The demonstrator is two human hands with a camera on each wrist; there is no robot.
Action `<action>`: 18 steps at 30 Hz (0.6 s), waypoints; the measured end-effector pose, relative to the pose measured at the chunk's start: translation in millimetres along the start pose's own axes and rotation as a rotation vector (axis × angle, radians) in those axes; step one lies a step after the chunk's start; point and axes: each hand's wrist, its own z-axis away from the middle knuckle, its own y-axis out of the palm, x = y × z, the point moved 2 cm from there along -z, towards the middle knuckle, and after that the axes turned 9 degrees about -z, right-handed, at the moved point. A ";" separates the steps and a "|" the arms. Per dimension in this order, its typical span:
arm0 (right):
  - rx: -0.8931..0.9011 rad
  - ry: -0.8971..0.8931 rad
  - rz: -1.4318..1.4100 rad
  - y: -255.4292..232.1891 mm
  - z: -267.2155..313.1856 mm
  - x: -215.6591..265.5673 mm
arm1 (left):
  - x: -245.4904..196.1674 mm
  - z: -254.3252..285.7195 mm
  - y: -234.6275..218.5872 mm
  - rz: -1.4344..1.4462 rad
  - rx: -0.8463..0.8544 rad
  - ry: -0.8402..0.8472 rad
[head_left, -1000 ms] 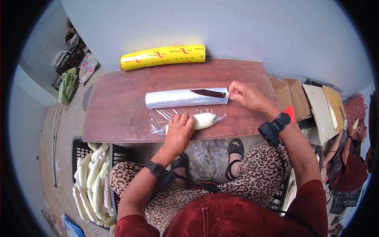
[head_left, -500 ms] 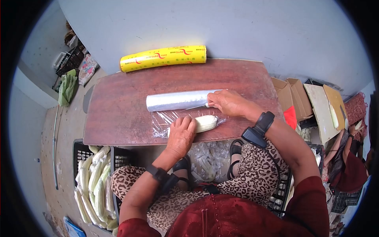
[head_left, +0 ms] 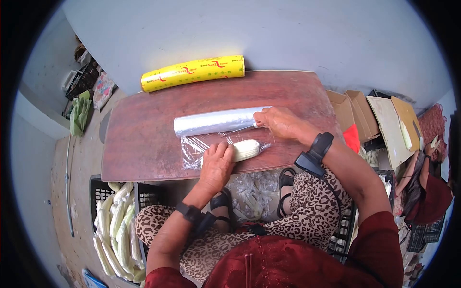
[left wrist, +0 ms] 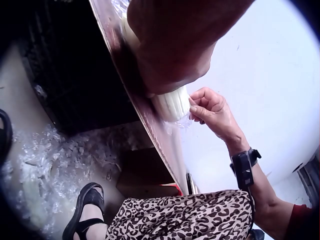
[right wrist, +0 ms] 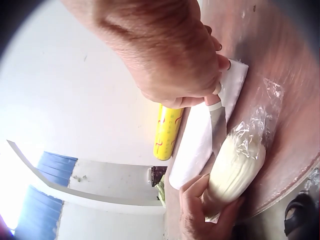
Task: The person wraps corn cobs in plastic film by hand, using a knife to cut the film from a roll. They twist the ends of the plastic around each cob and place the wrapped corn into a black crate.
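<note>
A pale corn cob (head_left: 246, 150) lies on a sheet of clear film (head_left: 192, 150) near the table's front edge. My left hand (head_left: 216, 165) grips its left part, fingers over the top and thumb beside it in the right wrist view. Behind the cob lies a roll of clear film (head_left: 216, 121). At the roll's right end, my right hand (head_left: 283, 123) holds a knife by its handle; the blade (right wrist: 218, 127) points down between roll and cob in the right wrist view. Loose film (right wrist: 250, 140) covers the cob's end there.
A yellow printed roll (head_left: 192, 74) lies along the back edge of the brown table (head_left: 139, 125). Left of my legs stands a black crate (head_left: 102, 192) of wrapped cobs (head_left: 117, 221). Cardboard boxes (head_left: 360, 115) are at the right, and crumpled film (head_left: 249, 192) lies on the floor.
My right hand has moved from beyond the roll's right end to its front edge, bringing the knife from on top of the roll to its near side. My left hand stays on the cob.
</note>
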 end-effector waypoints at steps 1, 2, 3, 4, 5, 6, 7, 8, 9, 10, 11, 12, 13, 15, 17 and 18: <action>-0.003 -0.004 -0.006 -0.6 1.7 -5.4 | 0.1 -0.1 -0.3 0.004 -0.002 0.000; -0.006 -0.009 -0.012 -1.3 3.6 -10.2 | 0.0 -0.1 -0.9 0.005 0.001 -0.001; -0.010 0.000 -0.045 -1.5 6.0 -15.9 | -0.2 -0.2 -1.5 0.006 0.005 -0.002; -0.015 0.008 -0.078 -1.9 9.0 -21.7 | -0.4 -0.5 -2.0 0.007 0.009 -0.004; -0.019 0.015 -0.111 -2.7 12.0 -27.6 | -0.1 -0.8 -2.0 0.009 0.006 -0.002; -0.046 -0.016 -0.124 -2.2 15.2 -36.0 | 0.4 -0.8 -1.4 0.011 0.004 -0.001; -0.073 -0.047 -0.137 -2.0 18.8 -44.5 | 0.7 -0.8 -1.1 0.013 0.003 0.001; -0.101 -0.077 -0.150 -2.6 23.7 -53.5 | 0.8 -1.1 -1.1 0.009 0.005 0.000; -0.100 -0.069 -0.149 -6.8 29.3 -57.5 | 0.9 -1.2 -0.8 0.007 0.007 -0.002; -0.100 -0.061 -0.149 -11.4 35.7 -61.7 | 0.7 -1.4 -0.6 0.004 0.009 -0.003; -0.100 -0.052 -0.149 -15.7 42.8 -65.6 | 0.3 -1.7 -0.8 0.003 -0.012 0.000; -0.113 -0.061 -0.150 -18.7 50.8 -70.9 | 0.1 -1.7 -0.9 0.001 -0.034 0.004; -0.126 -0.069 -0.151 -21.9 59.8 -77.6 | -0.4 -2.1 -1.5 -0.001 -0.055 0.007; -0.153 -0.059 -0.148 -28.4 79.0 -93.3 | -2.2 -3.3 -4.6 -0.006 -0.040 -0.003; -0.180 -0.024 -0.138 -33.0 98.7 -114.4 | -2.8 -5.1 -5.7 -0.008 -0.011 -0.025; -0.198 0.021 -0.142 -34.3 109.7 -125.9 | -2.4 -6.5 -5.1 -0.008 0.011 -0.040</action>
